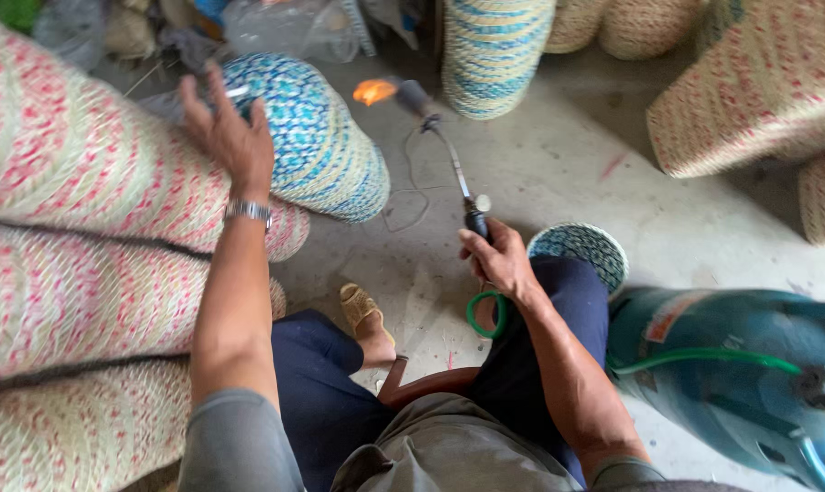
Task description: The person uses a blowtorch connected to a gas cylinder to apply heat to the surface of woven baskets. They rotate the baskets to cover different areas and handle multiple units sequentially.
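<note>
Concrete floor (woven baskets around).

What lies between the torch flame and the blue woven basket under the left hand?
In the head view, nothing: a short bare gap separates the flame of the gas torch, held in the right hand, from the blue woven basket under the left hand.

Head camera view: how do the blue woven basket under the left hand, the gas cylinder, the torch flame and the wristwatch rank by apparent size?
1. Blue woven basket and gas cylinder: too alike to rank; the cylinder is nearer and cut off.
2. Wristwatch and torch flame: both tiny and similar, so left unranked.
</note>
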